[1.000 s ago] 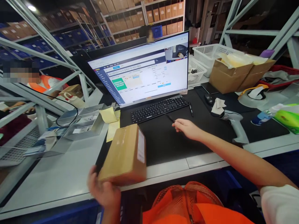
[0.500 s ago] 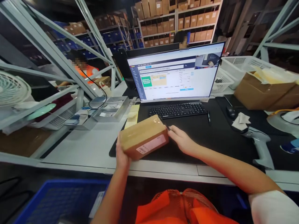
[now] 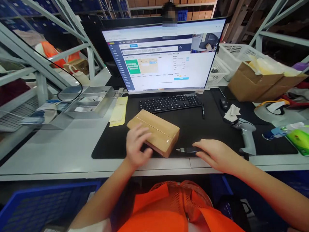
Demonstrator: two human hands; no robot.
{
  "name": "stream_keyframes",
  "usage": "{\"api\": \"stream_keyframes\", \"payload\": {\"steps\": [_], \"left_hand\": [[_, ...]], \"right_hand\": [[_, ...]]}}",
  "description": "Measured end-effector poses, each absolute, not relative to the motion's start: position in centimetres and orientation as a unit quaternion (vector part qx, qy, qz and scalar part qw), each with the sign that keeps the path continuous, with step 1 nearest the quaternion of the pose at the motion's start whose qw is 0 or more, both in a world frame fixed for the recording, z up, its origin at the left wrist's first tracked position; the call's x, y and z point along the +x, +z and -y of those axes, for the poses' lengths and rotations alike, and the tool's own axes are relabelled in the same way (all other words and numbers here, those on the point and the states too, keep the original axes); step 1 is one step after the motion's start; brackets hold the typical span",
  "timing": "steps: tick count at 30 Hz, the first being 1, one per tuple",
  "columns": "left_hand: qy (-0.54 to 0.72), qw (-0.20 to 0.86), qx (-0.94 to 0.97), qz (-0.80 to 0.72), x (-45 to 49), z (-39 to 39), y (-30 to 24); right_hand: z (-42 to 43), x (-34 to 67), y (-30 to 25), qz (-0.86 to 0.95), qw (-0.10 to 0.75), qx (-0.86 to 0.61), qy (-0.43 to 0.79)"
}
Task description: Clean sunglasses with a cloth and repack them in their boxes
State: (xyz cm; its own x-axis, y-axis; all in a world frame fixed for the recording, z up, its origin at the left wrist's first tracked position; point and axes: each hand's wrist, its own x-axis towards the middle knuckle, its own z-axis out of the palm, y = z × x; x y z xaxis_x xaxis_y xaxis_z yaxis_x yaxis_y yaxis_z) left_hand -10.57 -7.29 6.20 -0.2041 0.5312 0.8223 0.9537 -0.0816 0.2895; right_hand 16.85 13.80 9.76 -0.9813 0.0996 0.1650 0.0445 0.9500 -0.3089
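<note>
A brown cardboard box (image 3: 156, 130) lies on the black desk mat, its taped seam facing up. My left hand (image 3: 138, 145) is at the box's left near side, slightly blurred, with fingers apart over the top face and thumb low at the near side. Whether the fingertips press on the cardboard I cannot tell. To the right of the box, my right hand (image 3: 212, 153) is closed around a box cutter (image 3: 189, 149). Its blade is out and points left at the box's near right corner, a small gap away from it.
Behind the box stand a keyboard (image 3: 170, 102) and a monitor (image 3: 166, 64). A barcode scanner (image 3: 247, 137), a mouse (image 3: 224, 103) and a tape roll (image 3: 275, 109) are on the right. Yellow paper slips (image 3: 118, 111) and grey trays (image 3: 90, 103) sit left. Below the desk is a blue crate (image 3: 48, 206).
The box has come down from my hands onto the mat and turned, its labelled side no longer showing. My left hand has loosened; my right hand and the cutter have moved away from the box.
</note>
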Motion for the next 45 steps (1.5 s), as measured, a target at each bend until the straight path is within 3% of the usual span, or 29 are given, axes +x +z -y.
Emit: {"api": "stream_keyframes", "payload": {"steps": [5, 18, 23, 26, 28, 30, 32, 34, 38, 41, 45], "left_hand": [[-0.341, 0.261, -0.577, 0.694, -5.2, 5.8, 4.8], [-0.341, 0.316, -0.552, 0.692, -4.9, 4.6, 3.7], [-0.330, 0.259, -0.591, 0.689, -5.6, 6.0, 4.8], [-0.352, 0.163, -0.624, 0.678, -9.5, 8.2, 5.5], [-0.410, 0.149, -0.540, 0.720, -13.0, 9.3, 5.4], [-0.491, 0.028, -0.446, 0.748, -15.8, 9.6, 4.9], [-0.565, -0.110, -0.373, 0.728, -16.8, 9.5, 4.4], [-0.576, -0.148, -0.332, 0.732, -15.7, 9.6, 4.5], [-0.431, 0.013, -0.422, 0.797, -10.3, 11.3, 5.4], [-0.374, 0.177, -0.548, 0.727, -7.4, 12.1, 5.8], [-0.387, 0.223, -0.621, 0.644, -6.4, 11.5, 5.8]], "right_hand": [[-13.6, 14.6, 9.1, 0.989, 0.092, -0.002, 0.113], [-16.8, 12.3, 9.5, 0.988, 0.104, 0.004, 0.113], [-24.1, 13.1, 8.9, 0.937, 0.234, -0.238, 0.098], [-23.8, 14.2, 8.0, 0.881, 0.275, -0.317, 0.219], [-20.1, 14.4, 7.2, 0.834, 0.254, -0.296, 0.390], [-15.4, 13.9, 6.5, 0.780, 0.220, -0.245, 0.533], [-11.8, 12.8, 6.4, 0.738, 0.202, -0.201, 0.611], [-10.6, 11.3, 7.0, 0.711, 0.216, -0.196, 0.640], [-14.3, 8.4, 9.7, 0.688, 0.286, -0.256, 0.616], [-16.0, 7.7, 12.2, 0.757, 0.320, -0.288, 0.492], [-12.1, 8.5, 14.2, 0.920, 0.219, -0.210, 0.250]]}}
